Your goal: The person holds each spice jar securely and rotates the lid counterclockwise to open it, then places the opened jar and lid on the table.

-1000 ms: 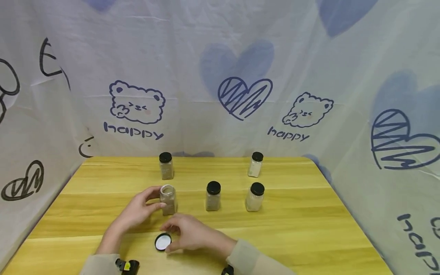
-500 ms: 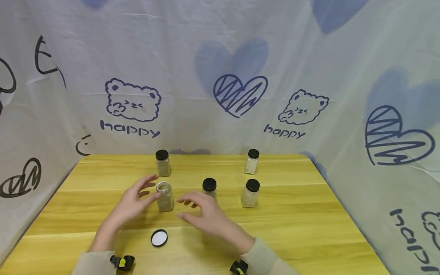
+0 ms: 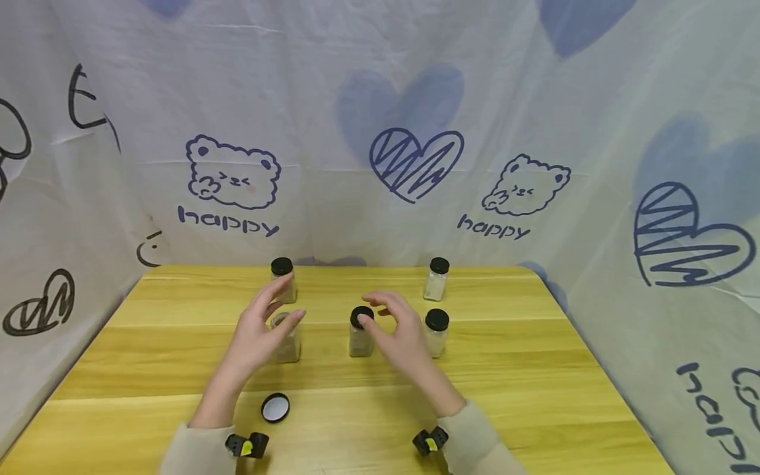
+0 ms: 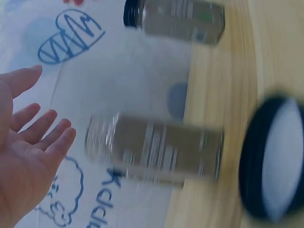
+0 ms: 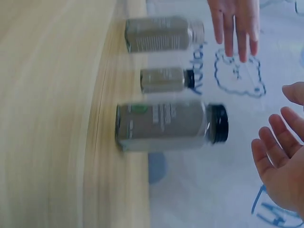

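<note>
1. Hanging around the far edge and sides of the desk [image 3: 505, 409], patterned cloth [image 3: 332, 86] appears to serve as a screen behind the scene.
2. Beneath everything, the desk gives the jars a flat surface, so each can stand upright unsupported.
3. At left, the left hand [image 3: 255, 340] is raised with thumb and fingers apart; its grip is released, with a gap to the jar in the left wrist view.
4. At right, the right hand [image 3: 404, 336] also has a released grip, fingers loosely bent near the middle capped jar [image 3: 360, 343] without touching it.
5. The uncapped jar [image 3: 289, 346] stands at left behind the left hand, upright, which presumably keeps its contents in.
6. The near-right capped jar [image 3: 435, 342], far-left capped jar [image 3: 291, 290] and far-right capped jar [image 3: 435, 287] stand spaced apart, probably leaving room for fingers.
7. Smallest, a black lid [image 3: 276, 408] lies nearer than the uncapped jar, white inside upward, likely keeping that face off the wood.
</note>
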The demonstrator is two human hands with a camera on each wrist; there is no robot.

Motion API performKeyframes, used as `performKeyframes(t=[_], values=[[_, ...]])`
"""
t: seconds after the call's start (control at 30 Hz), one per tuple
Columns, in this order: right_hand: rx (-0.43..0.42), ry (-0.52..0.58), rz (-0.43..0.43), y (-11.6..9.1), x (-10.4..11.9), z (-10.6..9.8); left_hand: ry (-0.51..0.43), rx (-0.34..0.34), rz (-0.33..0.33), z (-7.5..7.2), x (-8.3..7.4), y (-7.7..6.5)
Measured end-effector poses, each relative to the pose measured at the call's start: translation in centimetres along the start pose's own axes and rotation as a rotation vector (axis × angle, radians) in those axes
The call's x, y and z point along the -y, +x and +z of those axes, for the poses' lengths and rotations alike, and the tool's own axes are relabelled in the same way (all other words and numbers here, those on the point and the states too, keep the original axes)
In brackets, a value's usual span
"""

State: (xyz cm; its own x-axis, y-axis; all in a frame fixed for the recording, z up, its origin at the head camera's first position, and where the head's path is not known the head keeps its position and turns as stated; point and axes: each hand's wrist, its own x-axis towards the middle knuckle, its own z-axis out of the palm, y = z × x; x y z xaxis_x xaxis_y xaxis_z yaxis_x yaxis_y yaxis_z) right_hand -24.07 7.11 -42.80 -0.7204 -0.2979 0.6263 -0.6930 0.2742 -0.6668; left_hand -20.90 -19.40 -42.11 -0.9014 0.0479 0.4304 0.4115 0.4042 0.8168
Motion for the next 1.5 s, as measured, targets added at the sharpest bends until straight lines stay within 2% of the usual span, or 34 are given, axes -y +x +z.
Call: performKeyframes(t=[0.13,0.23,0.43,0.6,0.87,1.17,1.5], values=[[0.0,-0.015,0.107,0.3,-1.2,-0.4,-0.062,0.013,0.008,2.3,-0.4,0.8],[0.028,-0.02,0.189,0.3,-2.0,-0.5,-0.097,0.025,0.015,4.1,-0.1,1.3],[0.085,-0.012,0.305,0.2,-3.1,-0.1,-0.128,0.101,-0.084,7.0,0.7,1.7],[0.122,-0.002,0.351,0.0,-3.5,0.3,-0.122,0.136,-0.151,8.4,1.6,1.7],[0.175,-0.004,0.337,0.2,-3.6,0.4,-0.147,0.194,-0.206,9.3,2.5,1.9],[0.192,-0.025,0.336,0.4,-3.5,0.4,-0.188,0.249,-0.255,9.1,3.0,1.8],[0.193,-0.031,0.33,0.3,-3.7,0.6,-0.184,0.258,-0.269,9.1,3.5,1.7]])
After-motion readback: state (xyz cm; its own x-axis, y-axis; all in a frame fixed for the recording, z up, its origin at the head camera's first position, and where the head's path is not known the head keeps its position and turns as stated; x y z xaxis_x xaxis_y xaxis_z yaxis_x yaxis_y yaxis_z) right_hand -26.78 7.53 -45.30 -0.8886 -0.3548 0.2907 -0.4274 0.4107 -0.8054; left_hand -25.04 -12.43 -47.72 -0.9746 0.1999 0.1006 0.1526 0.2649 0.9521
